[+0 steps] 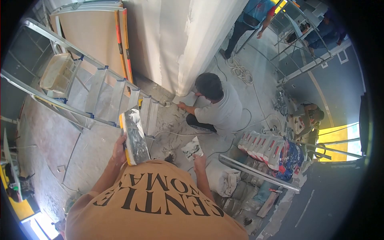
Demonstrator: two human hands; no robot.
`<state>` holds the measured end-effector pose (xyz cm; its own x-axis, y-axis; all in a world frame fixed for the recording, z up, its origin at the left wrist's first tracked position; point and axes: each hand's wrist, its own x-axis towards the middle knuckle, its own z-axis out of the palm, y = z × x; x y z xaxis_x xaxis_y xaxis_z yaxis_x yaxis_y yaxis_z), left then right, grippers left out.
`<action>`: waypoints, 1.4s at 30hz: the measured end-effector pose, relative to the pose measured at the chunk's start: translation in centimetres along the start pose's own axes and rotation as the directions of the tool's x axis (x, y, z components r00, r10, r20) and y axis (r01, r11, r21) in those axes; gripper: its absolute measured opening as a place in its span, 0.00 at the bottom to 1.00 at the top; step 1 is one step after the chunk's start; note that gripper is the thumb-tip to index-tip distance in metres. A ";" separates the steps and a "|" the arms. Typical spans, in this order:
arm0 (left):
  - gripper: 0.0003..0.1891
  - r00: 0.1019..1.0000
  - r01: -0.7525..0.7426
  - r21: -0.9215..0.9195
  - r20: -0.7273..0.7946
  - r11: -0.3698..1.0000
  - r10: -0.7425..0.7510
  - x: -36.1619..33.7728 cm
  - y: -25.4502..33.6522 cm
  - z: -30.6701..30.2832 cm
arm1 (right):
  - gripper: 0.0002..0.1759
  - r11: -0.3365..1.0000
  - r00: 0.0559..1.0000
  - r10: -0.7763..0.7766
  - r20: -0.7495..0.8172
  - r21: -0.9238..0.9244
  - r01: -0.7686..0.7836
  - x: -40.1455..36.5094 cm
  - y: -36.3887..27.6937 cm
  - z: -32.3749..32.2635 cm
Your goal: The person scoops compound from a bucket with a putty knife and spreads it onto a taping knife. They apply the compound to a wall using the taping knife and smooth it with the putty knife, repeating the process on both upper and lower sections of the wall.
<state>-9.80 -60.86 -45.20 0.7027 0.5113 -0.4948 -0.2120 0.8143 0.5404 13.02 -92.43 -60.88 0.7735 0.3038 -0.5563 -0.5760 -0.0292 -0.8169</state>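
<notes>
My left hand (119, 149) is closed around the side of a long mud pan (136, 136) with a yellow edge. White compound is smeared over the pan's dark inside. In my right hand (199, 163) is a putty knife (192, 148), its broad blade pointing forward and carrying white and dark smears. The knife and the pan are apart, both in front of my tan shirt. Ahead of them a person in a grey shirt (224, 105) crouches at the foot of a whitish wall (168, 44), one hand near its lower corner.
An aluminium stepladder (96, 90) stands at the left, with a plastic tub (57, 73) on it. Boards (88, 38) lean behind it. Cables (241, 72) lie across the dusty floor. At the right are stacked bags (262, 149) and a metal bar (260, 174). Scaffolding (298, 52) and other people are farther back.
</notes>
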 end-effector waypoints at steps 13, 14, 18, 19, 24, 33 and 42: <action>0.24 1.000 -0.016 0.024 -0.013 1.000 0.016 -0.5 -0.5 -0.1 | 0.37 0.999 1.000 0.022 -0.009 0.035 -0.022 0.3 1.4 -0.5; 0.24 1.000 -0.011 0.018 -0.024 1.000 0.011 -0.4 -0.5 -0.4 | 0.37 0.999 1.000 0.022 -0.022 0.036 -0.021 0.4 1.6 -0.6; 0.24 1.000 -0.011 0.001 -0.001 1.000 0.011 -0.3 -0.6 -0.4 | 0.37 0.997 0.999 0.018 0.049 0.068 -0.022 0.5 1.6 -0.8; 0.24 1.000 -0.009 0.004 -0.010 1.000 0.009 -0.4 -0.6 -0.2 | 0.36 0.997 0.999 0.027 0.026 0.068 -0.029 0.4 1.5 -0.7; 0.24 0.999 0.017 0.003 0.037 1.000 -0.017 -0.8 0.0 1.0 | 0.36 0.997 0.999 0.036 0.037 0.064 -0.038 0.9 2.0 -1.0; 0.24 0.999 0.019 0.000 0.032 1.000 -0.019 -0.3 -0.1 0.4 | 0.38 0.999 1.000 0.026 0.004 0.048 -0.026 1.7 3.2 -1.6; 0.23 0.999 0.010 -0.008 0.040 1.000 -0.010 -0.2 -0.4 0.0 | 0.36 0.999 1.000 0.031 -0.003 0.017 -0.031 0.8 1.7 -0.8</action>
<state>-9.86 -61.25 -45.34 0.7314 0.4916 -0.4726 -0.2099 0.8217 0.5299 12.88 -93.02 -62.81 0.7561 0.2998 -0.5817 -0.6040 -0.0224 -0.7967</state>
